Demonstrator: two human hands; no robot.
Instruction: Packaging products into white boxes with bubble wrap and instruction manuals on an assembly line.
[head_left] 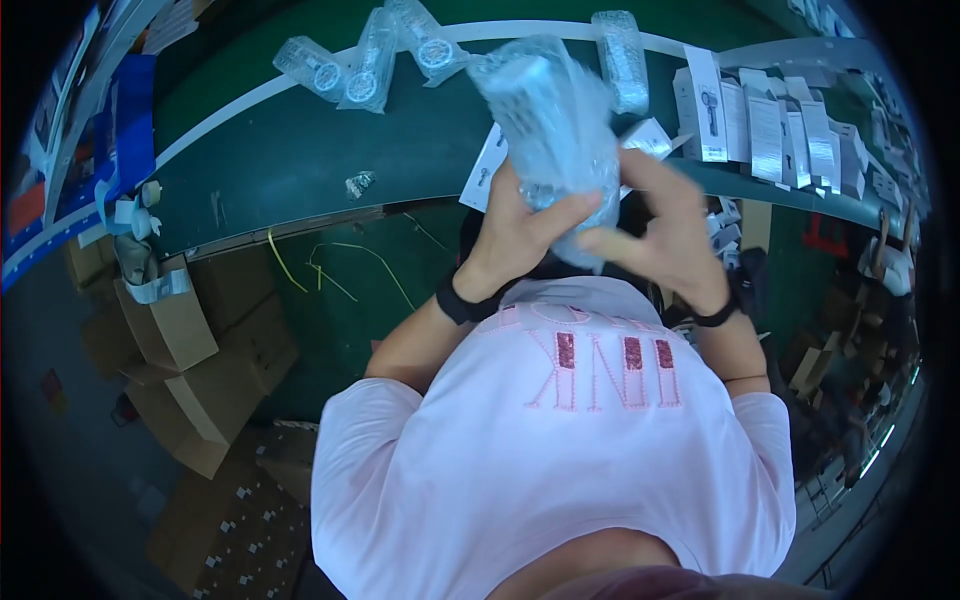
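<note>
Above the near edge of the bench, I hold a bubble-wrapped package [555, 125] with a pale, roughly cylindrical thing inside; its kind cannot be made out through the wrap. My left hand [520, 232] is closed around its lower left side, thumb across the front. On the lower right, my right hand [670, 225] has its thumb and curled fingers on the plastic, a little blurred by motion. Partly hidden behind the package lie a white printed box [487, 172] and another white box [648, 138].
Several similar wrapped packages, such as this one [370, 65], lie along the bench's far edge. White cartons [765, 130] stand in a row at right. A crumpled bit of clear plastic [360, 184] rests on the green bench [290, 160]. Cardboard boxes [190, 370] sit lower left.
</note>
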